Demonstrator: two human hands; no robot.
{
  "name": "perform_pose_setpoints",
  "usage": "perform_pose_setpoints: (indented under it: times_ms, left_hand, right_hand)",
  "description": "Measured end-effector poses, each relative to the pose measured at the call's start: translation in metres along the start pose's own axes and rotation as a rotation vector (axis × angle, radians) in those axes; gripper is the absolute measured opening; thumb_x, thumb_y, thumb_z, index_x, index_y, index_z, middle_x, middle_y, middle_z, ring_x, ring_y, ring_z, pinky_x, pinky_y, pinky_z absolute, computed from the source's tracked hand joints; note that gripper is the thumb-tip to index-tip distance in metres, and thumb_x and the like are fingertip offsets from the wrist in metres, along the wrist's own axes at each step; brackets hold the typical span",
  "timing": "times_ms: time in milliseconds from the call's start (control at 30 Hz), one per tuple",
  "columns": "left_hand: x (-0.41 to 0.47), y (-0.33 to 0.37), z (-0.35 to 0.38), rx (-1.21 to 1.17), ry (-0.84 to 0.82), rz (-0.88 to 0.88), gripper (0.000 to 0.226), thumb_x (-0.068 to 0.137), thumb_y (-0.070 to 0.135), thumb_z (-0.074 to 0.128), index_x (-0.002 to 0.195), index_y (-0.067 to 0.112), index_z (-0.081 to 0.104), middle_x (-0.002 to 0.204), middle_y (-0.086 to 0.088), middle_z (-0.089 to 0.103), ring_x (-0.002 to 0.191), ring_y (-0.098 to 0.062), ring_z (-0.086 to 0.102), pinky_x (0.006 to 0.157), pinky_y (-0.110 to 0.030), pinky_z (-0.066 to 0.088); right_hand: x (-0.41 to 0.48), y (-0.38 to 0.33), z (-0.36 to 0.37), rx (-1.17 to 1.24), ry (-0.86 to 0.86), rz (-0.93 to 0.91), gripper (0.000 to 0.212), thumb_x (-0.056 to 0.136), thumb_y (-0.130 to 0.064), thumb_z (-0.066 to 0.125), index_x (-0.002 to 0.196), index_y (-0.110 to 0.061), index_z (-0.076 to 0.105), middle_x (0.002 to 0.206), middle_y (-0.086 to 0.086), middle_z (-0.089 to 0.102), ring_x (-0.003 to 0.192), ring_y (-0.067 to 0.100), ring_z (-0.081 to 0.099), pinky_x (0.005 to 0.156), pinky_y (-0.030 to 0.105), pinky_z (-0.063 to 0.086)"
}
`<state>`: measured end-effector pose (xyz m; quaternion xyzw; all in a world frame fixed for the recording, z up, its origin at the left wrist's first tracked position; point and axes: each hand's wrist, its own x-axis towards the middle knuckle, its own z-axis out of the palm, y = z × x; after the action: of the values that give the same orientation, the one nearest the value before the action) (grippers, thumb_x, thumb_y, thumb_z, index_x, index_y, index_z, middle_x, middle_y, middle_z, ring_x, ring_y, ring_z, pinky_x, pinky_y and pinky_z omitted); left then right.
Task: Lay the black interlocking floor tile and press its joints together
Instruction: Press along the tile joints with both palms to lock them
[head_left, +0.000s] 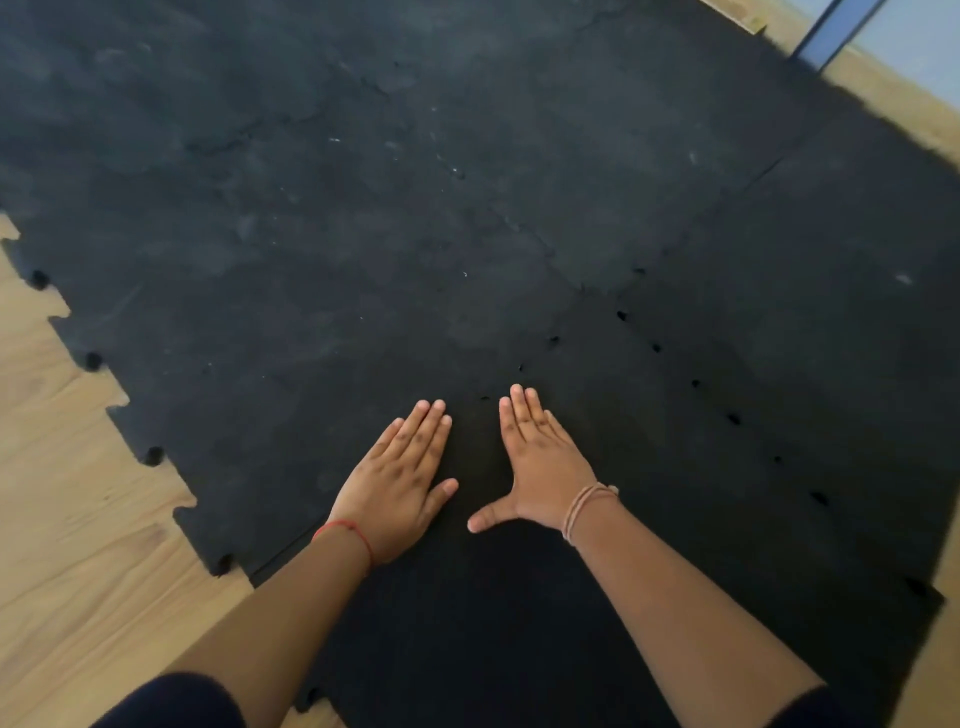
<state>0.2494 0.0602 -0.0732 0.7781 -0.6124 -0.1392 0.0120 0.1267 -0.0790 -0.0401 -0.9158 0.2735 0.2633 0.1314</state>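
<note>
A darker black interlocking floor tile (649, 467) lies at the near right, fitted into the dusty black tiles (311, 234) beyond it. My left hand (400, 478) lies flat, palm down, across the joint on the tile's left side. My right hand (540, 467) also rests flat on the dark tile, fingers together, thumb spread toward me. Small dark gaps dot the joints: one row (553, 340) runs up from my fingertips, and another row (732, 418) runs down to the right.
Wooden plank floor (78, 519) shows at the left, where the tiles' toothed edge (150, 454) stands bare. More wood floor and a blue upright frame (826, 36) lie at the far right corner.
</note>
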Motion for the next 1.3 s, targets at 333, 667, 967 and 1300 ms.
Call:
perform_pose_setpoints:
  times_ms: [333, 667, 967, 1300]
  left_hand:
    - [0.009, 0.003, -0.018, 0.045, -0.016, -0.011, 0.068, 0.091, 0.048, 0.014, 0.143, 0.005, 0.019, 0.153, -0.012, 0.013, 0.141, -0.024, 0.011, 0.113, -0.041, 0.012]
    - [0.079, 0.026, -0.003, -0.006, 0.076, 0.032, 0.064, 0.096, 0.045, 0.013, 0.143, 0.009, -0.012, 0.155, -0.004, -0.016, 0.138, -0.014, -0.023, 0.113, -0.028, -0.013]
    - [0.081, 0.028, -0.004, -0.041, 0.040, 0.020, 0.071, 0.076, 0.051, -0.017, 0.137, 0.013, -0.022, 0.146, -0.002, -0.027, 0.135, -0.016, -0.027, 0.112, -0.028, -0.015]
    - [0.084, 0.029, -0.005, 0.023, 0.083, 0.035, 0.065, 0.095, 0.046, 0.011, 0.144, 0.009, -0.012, 0.155, -0.005, -0.015, 0.136, -0.011, -0.023, 0.112, -0.028, -0.013]
  right_hand:
    - [0.007, 0.001, 0.002, 0.036, 0.016, -0.003, 0.141, 0.054, -0.082, 0.059, 0.144, -0.010, -0.022, 0.155, 0.009, -0.027, 0.142, 0.021, -0.024, 0.117, 0.036, -0.007]
    - [0.018, 0.036, -0.031, -0.225, 0.010, -0.127, 0.142, 0.055, -0.066, 0.075, 0.146, -0.006, -0.016, 0.157, 0.010, -0.019, 0.145, 0.024, -0.017, 0.117, 0.035, -0.005]
    - [0.034, 0.041, -0.030, -0.163, -0.064, -0.145, 0.150, 0.048, -0.063, 0.080, 0.145, -0.007, -0.020, 0.156, 0.009, -0.022, 0.143, 0.023, -0.021, 0.116, 0.035, -0.008]
    - [0.028, 0.046, -0.025, -0.117, -0.001, -0.051, 0.151, 0.045, -0.067, 0.078, 0.145, -0.014, -0.022, 0.154, 0.012, -0.028, 0.142, 0.027, -0.024, 0.118, 0.040, -0.006]
